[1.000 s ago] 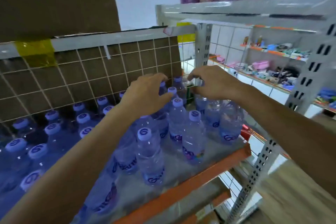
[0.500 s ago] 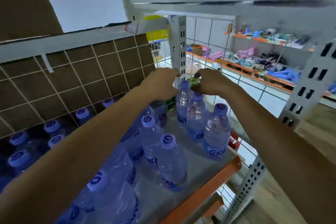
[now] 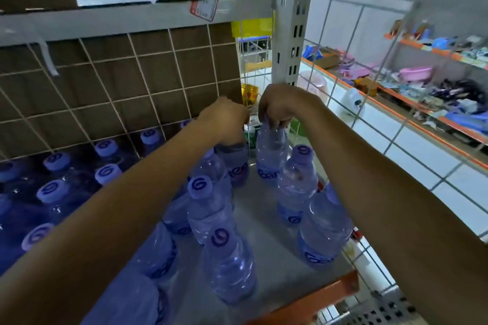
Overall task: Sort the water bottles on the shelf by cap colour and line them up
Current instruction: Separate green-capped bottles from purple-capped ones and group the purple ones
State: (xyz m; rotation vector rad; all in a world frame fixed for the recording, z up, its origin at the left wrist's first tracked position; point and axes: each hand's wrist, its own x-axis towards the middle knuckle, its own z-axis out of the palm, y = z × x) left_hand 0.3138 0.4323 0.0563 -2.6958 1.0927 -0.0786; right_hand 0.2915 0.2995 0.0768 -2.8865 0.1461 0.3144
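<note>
Water bottle (image 3: 270, 158), cap hidden, is grasped by its neck from above by the right hand (image 3: 280, 109) at the back right corner of the shelf (image 3: 272, 250). Just beside it, a neighbouring bottle (image 3: 235, 163) is clasped at its top by the left hand (image 3: 224, 120). Purple-capped bottles (image 3: 208, 208) are ranged in front.

Bare shelf (image 3: 266, 221) gap between bottle rows (image 3: 297, 187)

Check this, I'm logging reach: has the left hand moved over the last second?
Yes: the left hand went deeper and rightward, nearer the slotted upright post.
</note>
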